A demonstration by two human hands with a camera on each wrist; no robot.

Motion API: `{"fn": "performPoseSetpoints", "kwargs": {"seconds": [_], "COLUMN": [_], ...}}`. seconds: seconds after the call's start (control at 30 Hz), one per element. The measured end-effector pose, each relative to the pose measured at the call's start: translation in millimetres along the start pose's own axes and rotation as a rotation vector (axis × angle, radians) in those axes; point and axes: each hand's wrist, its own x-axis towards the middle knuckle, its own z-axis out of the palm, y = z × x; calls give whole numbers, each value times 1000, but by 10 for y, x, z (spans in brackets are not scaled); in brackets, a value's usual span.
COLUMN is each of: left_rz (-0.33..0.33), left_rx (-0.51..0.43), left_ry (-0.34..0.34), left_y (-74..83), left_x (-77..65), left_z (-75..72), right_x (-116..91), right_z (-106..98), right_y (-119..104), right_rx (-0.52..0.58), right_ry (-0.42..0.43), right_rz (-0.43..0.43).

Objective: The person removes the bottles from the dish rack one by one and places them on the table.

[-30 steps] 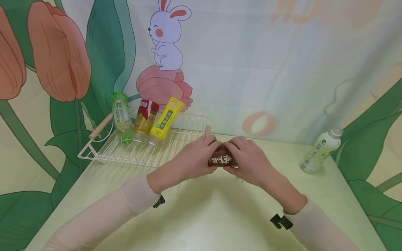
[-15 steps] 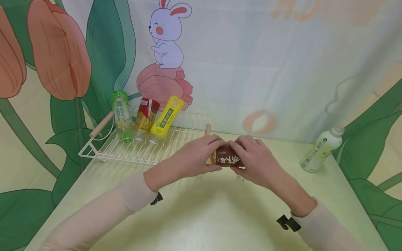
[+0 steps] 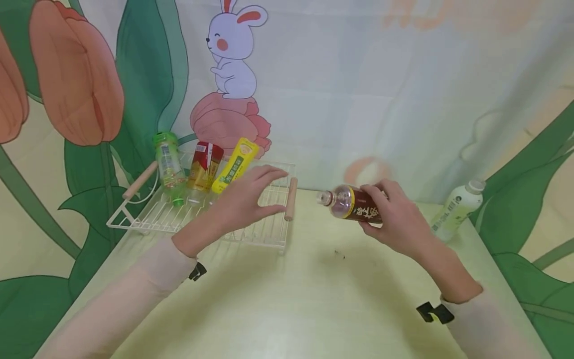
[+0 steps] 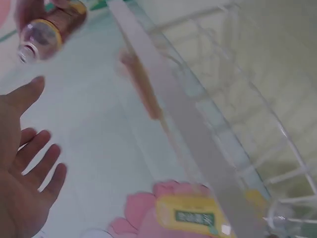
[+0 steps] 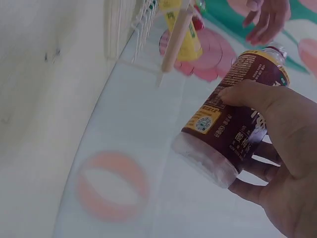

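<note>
My right hand (image 3: 396, 217) grips a clear plastic bottle with a dark brown label (image 3: 365, 205) by its base end, thumb on one side and fingers on the other in the right wrist view (image 5: 233, 111). The bottle lies sideways above the table, its neck pointing left. My left hand (image 3: 242, 202) hangs over the right part of a white wire rack (image 3: 264, 242), thumb and fingers spread apart with nothing between them. In the left wrist view the left hand (image 4: 25, 168) is apart from the bottle (image 4: 54, 29).
On the rack lean a green bottle (image 3: 169, 164), a red and gold bottle (image 3: 205, 167) and a yellow bottle (image 3: 235, 164). The rack has wooden handles (image 3: 291, 199). A whitish-green bottle (image 3: 459, 209) stands at the table's right. A printed curtain (image 3: 341, 99) hangs behind.
My left hand has let go of the brown-labelled bottle and moved left over the rack. My right hand has carried the bottle right, and its neck now shows.
</note>
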Motion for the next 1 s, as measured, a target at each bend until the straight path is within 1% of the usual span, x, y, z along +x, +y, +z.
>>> {"fn": "performPoseSetpoints", "kwargs": {"seconds": [0.1,0.17,0.23,0.33,0.4,0.47,0.57,0.67,0.77,0.87,1.0], "left_rz": [-75,-155,-240,-366,-431,-481,-539,-590,-638,-683,-726], "left_rx": [30,24,19,-11,-25,-45,-70,-90,-93,-82,-77], "left_ry": [123,181,219,253,264,267,271,283,284,252,211], "left_y": [-207,-337,-462,-625,-728,-821,-945,-1030,-1101,-1168,-1231], "left_x": [-34,-45,-48,-62,-81,-105,-144,-175,-199,-213,-219], "left_z": [-16,-15,-1,32,69,112,178,233,285,338,391], "right_x": [-62,-109,-162,-248,-312,-383,-496,-604,-701,-780,-844], "right_z": [-40,-45,-26,28,66,104,180,271,370,467,558], "right_y": [169,296,429,623,735,841,1007,1158,1276,1362,1421], "right_rx": [63,120,183,284,340,377,396,406,414,416,406], "right_ry": [35,59,84,110,122,120,107,93,89,90,88], "right_rz": [61,114,183,313,399,480,566,638,682,704,716]}}
